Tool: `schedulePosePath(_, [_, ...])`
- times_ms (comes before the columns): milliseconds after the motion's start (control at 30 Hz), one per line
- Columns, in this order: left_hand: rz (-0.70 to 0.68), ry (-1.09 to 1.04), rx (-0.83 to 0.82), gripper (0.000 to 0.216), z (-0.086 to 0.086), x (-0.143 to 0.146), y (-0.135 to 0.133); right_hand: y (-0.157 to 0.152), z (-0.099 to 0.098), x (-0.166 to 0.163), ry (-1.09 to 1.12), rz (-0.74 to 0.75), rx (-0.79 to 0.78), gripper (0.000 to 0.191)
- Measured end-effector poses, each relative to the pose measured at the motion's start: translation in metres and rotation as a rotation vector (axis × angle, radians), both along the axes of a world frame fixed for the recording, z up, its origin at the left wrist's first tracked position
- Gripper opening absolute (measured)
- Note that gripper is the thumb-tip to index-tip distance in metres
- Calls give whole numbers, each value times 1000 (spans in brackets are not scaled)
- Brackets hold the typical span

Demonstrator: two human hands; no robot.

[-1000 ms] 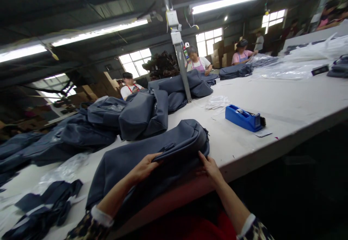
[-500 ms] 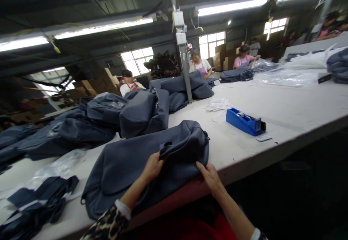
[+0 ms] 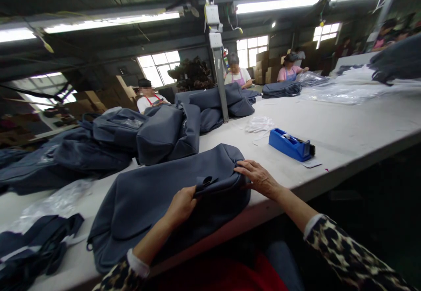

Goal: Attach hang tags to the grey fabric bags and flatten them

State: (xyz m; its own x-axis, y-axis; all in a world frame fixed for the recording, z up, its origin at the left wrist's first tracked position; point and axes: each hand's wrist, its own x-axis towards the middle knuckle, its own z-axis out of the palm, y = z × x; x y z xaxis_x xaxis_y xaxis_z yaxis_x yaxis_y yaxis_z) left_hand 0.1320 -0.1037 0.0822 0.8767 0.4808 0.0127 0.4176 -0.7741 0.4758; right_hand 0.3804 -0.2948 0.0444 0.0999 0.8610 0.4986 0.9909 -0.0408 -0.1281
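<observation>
- Left hand [image 3: 182,202]: thumb and fingers closed on the raised edge of the bag, just beside a small dark tab [image 3: 205,182].
- Right hand [image 3: 259,177]: fingers bent over the bag's rounded right end; whether they pinch or merely press, I cannot tell.
- Bag [image 3: 154,190]: one, slate-blue, smooth and matt, long with soft corners; lying on the table, beneath and between both sets of fingers.
- Table [image 3: 348,133]: white, flat; its straight front edge passes just below the right fingers, and a broad level stretch runs off to their right, giving them room that way.
- Dark strips of cloth [image 3: 42,240]: crumpled, well left of the left fingers, near clear, crinkled plastic [image 3: 59,199].
- Tape dispenser [image 3: 289,145]: blue, blocky, beyond and right of the right fingers.
- Thin white pieces [image 3: 259,124]: loose heap, straight beyond the right fingers.
- Bag pile [image 3: 161,135]: slate-blue, slumped, beyond the left fingers, closing off that side.
- Metal post [image 3: 221,84]: upright, slightly leaning, farther past both hands.
- Co-workers [image 3: 240,78]: three seen along the far side.
</observation>
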Motion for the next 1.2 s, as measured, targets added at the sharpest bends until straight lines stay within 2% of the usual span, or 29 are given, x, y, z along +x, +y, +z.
schedulePosePath(100, [12, 79, 61, 23, 2, -3, -6, 18, -1, 4, -94, -10, -64, 22])
schedulePosePath(167, [-21, 109, 117, 32, -5, -8, -10, 26, -10, 6, -99, -45, -69, 24])
schedulePosePath(267, [-124, 81, 159, 70, -25, -20, -9, 31, -27, 8, -107, -111, -67, 32])
schedulePosePath(333, [-144, 50, 155, 85, -36, -27, -6, 29, -33, 10, -113, -132, -72, 33])
schedulePosePath(400, [-130, 26, 132, 85, -40, -29, -1, 23, -29, 9, -119, -116, -87, 27])
schedulePosePath(467, [-127, 14, 96, 82, -37, -28, 2, 17, -17, 5, -137, -75, -92, 22])
schedulePosePath(500, [-131, 13, 81, 80, -34, -27, 4, 16, -10, 0, -150, -47, -82, 27])
schedulePosePath(600, [-147, 21, 73, 72, -25, -21, 5, 25, 7, -27, -210, 70, -8, 66])
schedulePosePath(667, [-162, 17, 83, 68, -22, -18, 4, 44, 7, -52, -261, 186, 15, 74])
schedulePosePath(767, [-179, -2, 96, 65, -18, -23, 0, 78, -7, -81, -300, 228, -17, 58])
schedulePosePath(833, [-212, -54, 108, 65, -12, -40, -3, 96, -14, -86, -288, 191, -61, 46])
schedulePosePath(933, [-241, -168, 182, 67, -1, -86, -1, 106, -13, -76, -259, 154, -105, 43])
schedulePosePath(1033, [-115, -183, 265, 73, 4, -144, 17, 106, -1, -65, -230, 120, -184, 47])
schedulePosePath(1133, [25, -127, 152, 76, -2, -191, 44, 107, 11, -61, -190, 99, -272, 45])
schedulePosePath(1200, [23, -113, 17, 76, -7, -208, 59, 110, 19, -60, -164, 83, -309, 45])
